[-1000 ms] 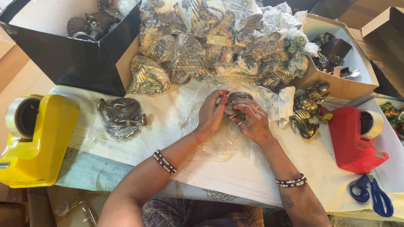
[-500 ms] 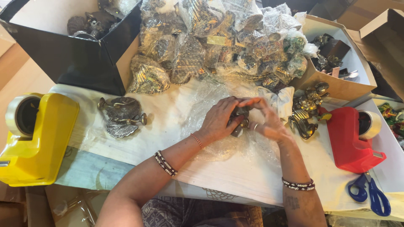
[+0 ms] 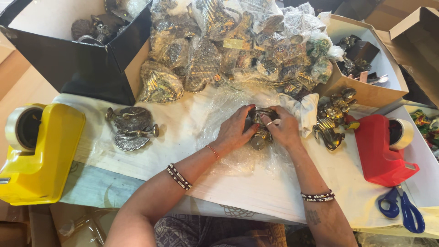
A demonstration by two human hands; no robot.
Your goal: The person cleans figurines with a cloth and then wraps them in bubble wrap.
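My left hand [image 3: 234, 130] and my right hand [image 3: 284, 129] both grip a small brass figurine [image 3: 260, 129] between them, over a sheet of clear bubble wrap [image 3: 219, 110] spread on the white table cover [image 3: 256, 187]. The figurine is partly hidden by my fingers. A pile of bubble-wrapped brass pieces [image 3: 228, 50] lies just beyond my hands. An unwrapped metal peacock-like ornament [image 3: 130, 128] rests to the left of my left hand. Several bare brass figurines [image 3: 334, 119] stand to the right of my right hand.
A yellow tape dispenser [image 3: 39, 151] sits at the left edge, a red tape dispenser [image 3: 382, 148] at the right with blue scissors [image 3: 402, 211] in front of it. A black box [image 3: 82, 68] stands back left, a cardboard box [image 3: 370, 87] back right.
Both hands have stayed closed around the figurine and shifted slightly over the bubble wrap, turning the piece. Nothing else on the table has moved.
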